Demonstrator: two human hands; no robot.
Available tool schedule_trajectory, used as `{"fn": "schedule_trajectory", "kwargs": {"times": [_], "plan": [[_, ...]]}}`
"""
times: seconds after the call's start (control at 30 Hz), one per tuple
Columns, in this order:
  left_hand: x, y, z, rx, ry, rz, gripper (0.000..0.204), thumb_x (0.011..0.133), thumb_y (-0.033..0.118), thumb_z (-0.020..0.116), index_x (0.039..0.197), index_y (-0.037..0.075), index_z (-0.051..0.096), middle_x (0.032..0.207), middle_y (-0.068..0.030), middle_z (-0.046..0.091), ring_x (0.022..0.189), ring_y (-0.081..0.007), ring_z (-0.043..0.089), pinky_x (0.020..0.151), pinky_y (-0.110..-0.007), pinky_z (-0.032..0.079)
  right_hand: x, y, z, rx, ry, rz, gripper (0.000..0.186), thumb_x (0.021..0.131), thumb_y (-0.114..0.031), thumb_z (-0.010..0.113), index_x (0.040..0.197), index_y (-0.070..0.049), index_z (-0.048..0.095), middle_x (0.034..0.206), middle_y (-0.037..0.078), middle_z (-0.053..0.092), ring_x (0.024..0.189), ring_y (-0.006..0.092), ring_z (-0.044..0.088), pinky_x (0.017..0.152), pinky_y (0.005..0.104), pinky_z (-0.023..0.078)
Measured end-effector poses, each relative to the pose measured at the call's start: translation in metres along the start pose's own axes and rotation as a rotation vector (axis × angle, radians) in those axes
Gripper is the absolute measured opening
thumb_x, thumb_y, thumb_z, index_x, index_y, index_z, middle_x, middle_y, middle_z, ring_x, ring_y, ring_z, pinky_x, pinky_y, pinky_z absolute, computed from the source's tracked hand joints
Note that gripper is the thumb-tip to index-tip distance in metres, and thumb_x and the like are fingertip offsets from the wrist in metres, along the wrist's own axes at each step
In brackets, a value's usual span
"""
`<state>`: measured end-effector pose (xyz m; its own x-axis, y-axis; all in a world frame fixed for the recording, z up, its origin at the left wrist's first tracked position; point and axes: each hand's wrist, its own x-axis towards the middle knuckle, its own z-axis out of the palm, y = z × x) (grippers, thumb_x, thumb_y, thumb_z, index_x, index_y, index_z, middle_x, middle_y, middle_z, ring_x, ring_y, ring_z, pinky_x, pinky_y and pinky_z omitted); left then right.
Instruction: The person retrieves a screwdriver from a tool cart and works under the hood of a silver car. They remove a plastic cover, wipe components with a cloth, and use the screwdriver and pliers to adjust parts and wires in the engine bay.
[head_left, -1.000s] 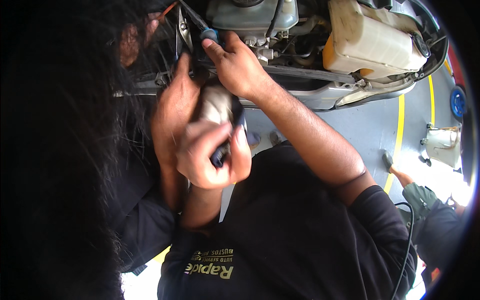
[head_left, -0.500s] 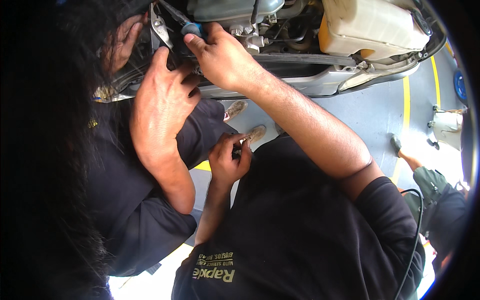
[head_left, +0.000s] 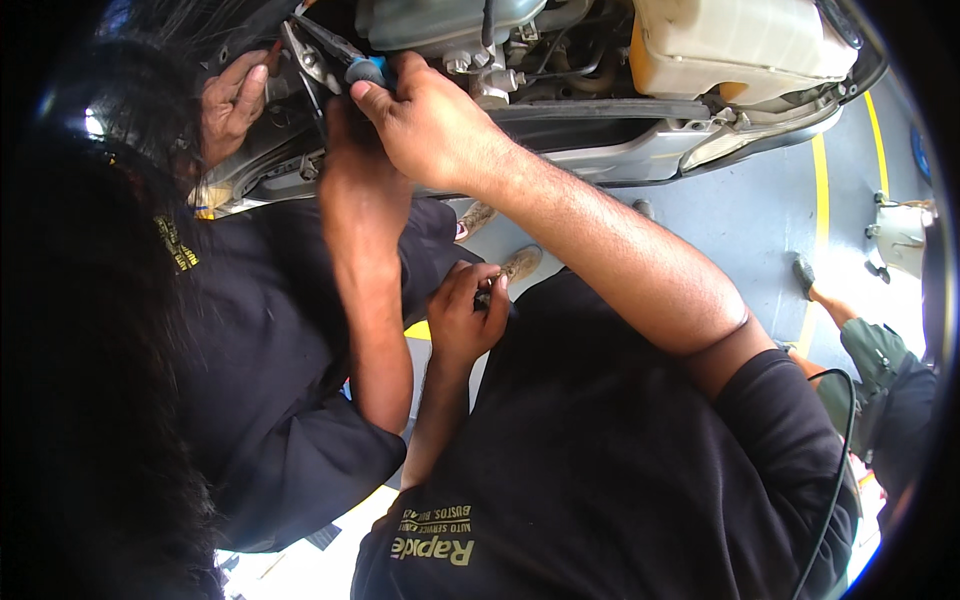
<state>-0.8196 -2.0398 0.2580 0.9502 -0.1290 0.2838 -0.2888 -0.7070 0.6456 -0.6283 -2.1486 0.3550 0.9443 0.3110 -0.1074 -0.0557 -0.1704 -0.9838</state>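
My right hand (head_left: pixel 430 125) reaches over the front of an open car engine bay. It grips blue-handled pliers (head_left: pixel 368 71), whose slim dark jaws point to the upper left. Right beside the jaws is a silver metal piece (head_left: pixel 308 55) with a thin arm hanging down. A co-worker's hand (head_left: pixel 365 165) reaches in below mine, its fingers in shadow, while the co-worker's other hand (head_left: pixel 232 108) is by a thin reddish piece. Low in front of my chest, my left hand (head_left: pixel 468 310) is closed in a pinch around something small and dark that I cannot make out.
A bluish reservoir (head_left: pixel 450 22) and metal fittings (head_left: pixel 490 75) lie right of the pliers. Farther right sits a white plastic tank (head_left: pixel 735 45) above the silver bumper (head_left: pixel 640 150). The co-worker leans in close at left. Another person (head_left: pixel 870 375) is at far right.
The co-worker's nearer hand has moved right, in under my right hand. The pliers have shifted slightly down and left in view. My left hand keeps its pinch.
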Motion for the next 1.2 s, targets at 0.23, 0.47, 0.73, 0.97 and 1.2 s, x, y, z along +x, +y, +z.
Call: {"fn": "schedule_trajectory", "kwargs": {"times": [0.23, 0.47, 0.73, 0.97, 1.2], "plan": [[0.0, -0.001, -0.002, 0.04, -0.017, 0.022, 0.009, 0.09, 0.002, 0.073, 0.097, 0.005, 0.068, 0.08, -0.0089, 0.065, 0.066, -0.0232, 0.066, 0.059, -0.035, 0.054, -0.002, -0.001, 0.003, -0.069, 0.124, -0.055, 0.055, 0.108, -0.046, 0.058, 0.119, 0.007, 0.056, 0.103, 0.03, 0.072, 0.109, 0.0431, 0.072, 0.092, 0.0482, 0.056], [-0.004, -0.001, -0.001, 0.022, -0.022, -0.006, 0.007, 0.09, 0.001, 0.073, 0.095, 0.004, 0.068, 0.079, -0.0085, 0.065, 0.066, -0.022, 0.065, 0.059, -0.035, 0.053, -0.001, 0.0, 0.003, -0.081, 0.123, -0.056, 0.057, 0.109, -0.049, 0.056, 0.12, 0.007, 0.058, 0.102, 0.03, 0.073, 0.108, 0.0425, 0.072, 0.092, 0.0479, 0.056], [-0.005, -0.004, -0.004, 0.042, -0.026, 0.013, 0.007, 0.09, 0.001, 0.073, 0.094, 0.004, 0.068, 0.079, -0.008, 0.065, 0.065, -0.0224, 0.065, 0.059, -0.035, 0.053, -0.003, -0.003, 0.0, -0.057, 0.052, -0.038, 0.059, 0.108, -0.047, 0.055, 0.128, 0.009, 0.057, 0.121, 0.03, 0.069, 0.12, 0.0434, 0.067, 0.103, 0.0509, 0.053], [-0.004, -0.005, -0.003, 0.05, -0.028, 0.011, 0.007, 0.089, 0.002, 0.073, 0.093, 0.005, 0.068, 0.08, -0.0076, 0.066, 0.066, -0.023, 0.066, 0.06, -0.036, 0.053, -0.001, -0.011, -0.004, -0.066, 0.039, -0.018, 0.06, 0.108, -0.046, 0.054, 0.129, 0.01, 0.058, 0.124, 0.029, 0.071, 0.122, 0.0439, 0.067, 0.106, 0.0518, 0.053], [-0.004, -0.009, -0.004, 0.074, -0.039, 0.023, 0.007, 0.09, 0.004, 0.073, 0.091, 0.006, 0.067, 0.08, -0.0072, 0.066, 0.067, -0.0237, 0.068, 0.06, -0.036, 0.056, -0.001, -0.01, -0.004, -0.042, 0.026, 0.0, 0.06, 0.108, -0.046, 0.054, 0.128, 0.01, 0.059, 0.123, 0.029, 0.071, 0.121, 0.0432, 0.068, 0.106, 0.0518, 0.053]]}}
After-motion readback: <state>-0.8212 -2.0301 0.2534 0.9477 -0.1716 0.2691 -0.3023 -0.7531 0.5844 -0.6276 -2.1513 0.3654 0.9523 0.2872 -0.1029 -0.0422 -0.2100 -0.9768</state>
